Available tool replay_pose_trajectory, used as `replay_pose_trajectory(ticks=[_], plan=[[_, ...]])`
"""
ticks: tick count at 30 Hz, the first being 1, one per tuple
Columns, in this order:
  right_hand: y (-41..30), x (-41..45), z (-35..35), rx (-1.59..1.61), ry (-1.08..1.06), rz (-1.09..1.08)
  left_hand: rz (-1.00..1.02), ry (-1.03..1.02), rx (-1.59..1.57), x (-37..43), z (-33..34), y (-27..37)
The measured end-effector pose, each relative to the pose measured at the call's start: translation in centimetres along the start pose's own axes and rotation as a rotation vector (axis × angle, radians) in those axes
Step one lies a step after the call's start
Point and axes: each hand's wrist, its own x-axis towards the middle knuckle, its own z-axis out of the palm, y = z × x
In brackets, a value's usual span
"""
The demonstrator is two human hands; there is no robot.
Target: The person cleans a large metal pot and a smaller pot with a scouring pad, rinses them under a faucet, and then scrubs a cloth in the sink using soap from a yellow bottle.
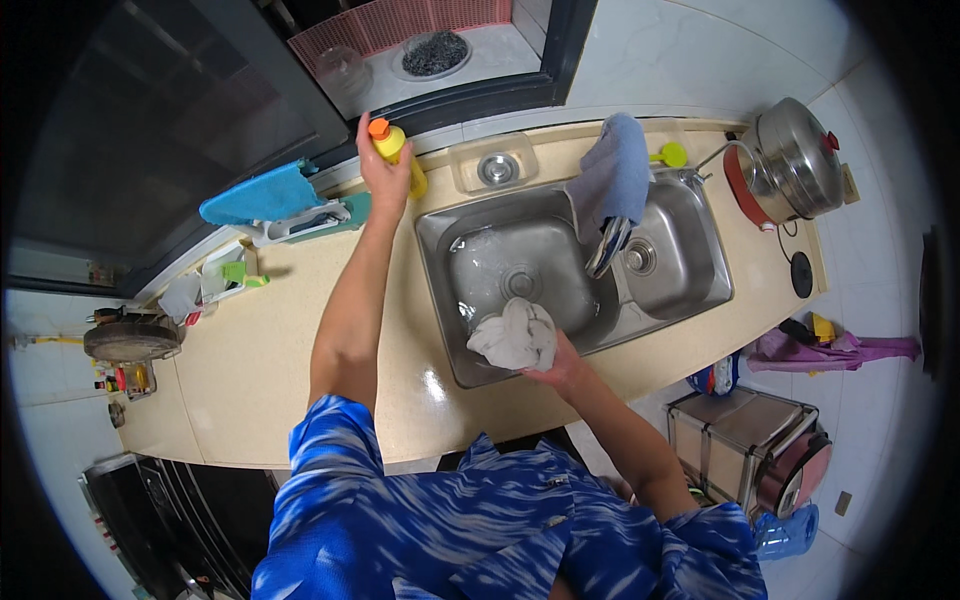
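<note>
My left hand (387,176) is wrapped around a yellow plastic bottle (416,182) with an orange cap, at the back of the counter left of the sink. Its thumb is on the near side and the fingers are behind. My right hand (559,369) holds up a bunched, wet-looking white cloth (517,335) above the front of the large sink basin (480,274). Shallow water lies in that basin, around its drain. The cloth hides part of the right fingers.
A blue-grey towel (619,161) drapes over the faucet between the basins. Behind the sink sits a clear plastic container (495,165) holding a metal strainer. A steamer pot (795,161) stands at right. A blue cloth (259,193) covers a rack at left. Beyond is a window frame (465,94).
</note>
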Motion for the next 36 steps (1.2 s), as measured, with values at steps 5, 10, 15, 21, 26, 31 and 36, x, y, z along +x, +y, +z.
replay_pose_trajectory(ticks=[5, 10, 15, 21, 26, 31, 36], plan=[[3.1, 0.1, -1.8, 0.885, 0.13, 0.415, -0.149, 0.017, -0.015, -3.3, 0.3, -4.3], [2.0, 3.4, -1.0, 1.045, 0.143, 0.401, -0.343, -0.071, -0.118, -3.8, -0.2, -6.7], [-0.9, 7.3, 0.3, 0.771, 0.264, 0.249, -0.325, -0.136, -0.156, -7.0, -1.9, -0.4], [-0.8, 15.3, 5.8, -0.184, 0.391, -0.337, -0.326, -0.363, -0.135, -15.8, -5.5, 6.5], [1.2, 15.8, 4.8, -0.097, 0.083, -0.13, -0.696, -0.634, -0.349, -14.5, -9.3, 7.9], [4.1, 19.4, 3.9, 0.382, 0.04, 0.095, -1.058, -0.719, -1.039, -15.1, -12.8, 5.9], [7.7, 29.5, 3.3, -0.205, 0.406, -0.286, -1.095, -0.543, -0.821, -15.2, -13.6, 4.8]])
